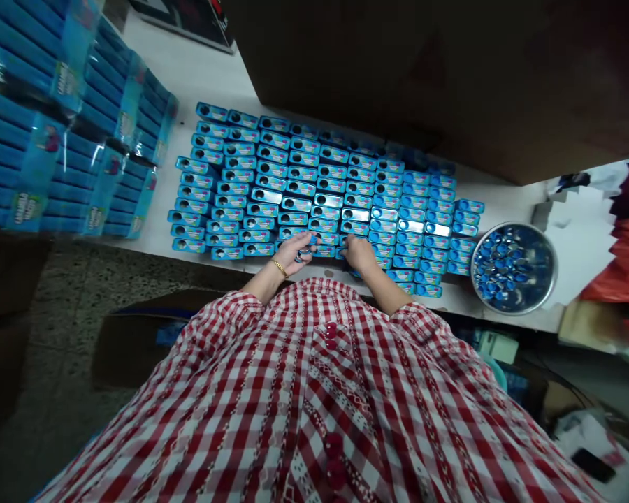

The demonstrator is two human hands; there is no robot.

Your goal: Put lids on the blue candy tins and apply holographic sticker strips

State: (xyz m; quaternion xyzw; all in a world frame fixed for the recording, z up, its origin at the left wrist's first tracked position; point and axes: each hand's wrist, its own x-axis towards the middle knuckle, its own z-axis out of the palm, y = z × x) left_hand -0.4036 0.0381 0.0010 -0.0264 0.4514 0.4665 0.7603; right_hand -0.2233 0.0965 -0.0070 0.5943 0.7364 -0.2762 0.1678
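Left hand: We find the left hand at the near edge of the rows, a thin gold bangle on its wrist. Its fingers curl inward, pinching a small blue-and-silver piece, too small for us to identify. The tight pinch seems to keep that piece steady above the tins.

Right hand: The right hand lies just beside the left, its fingers bent down onto the near tins. It does not look spread. Whether it pinches anything, we cannot tell, because the fingertips are hidden.

Tins: Small rectangular bright-blue tins, each with a dark oval opening, stand in close rows on the bench. Packed edge to edge, they appear to brace one another, with every opening facing up within reach.

Bowl: A round shallow steel bowl, heaped with small blue pieces, sits just beyond the right end of the rows, probably placed there for easy reach.

Rest: Shrink-wrapped stacks of long blue boxes lie at the far left of the white bench, apart from the tins. A dark brown cardboard box looms above. The person's red-and-white checked shirt fills the foreground.
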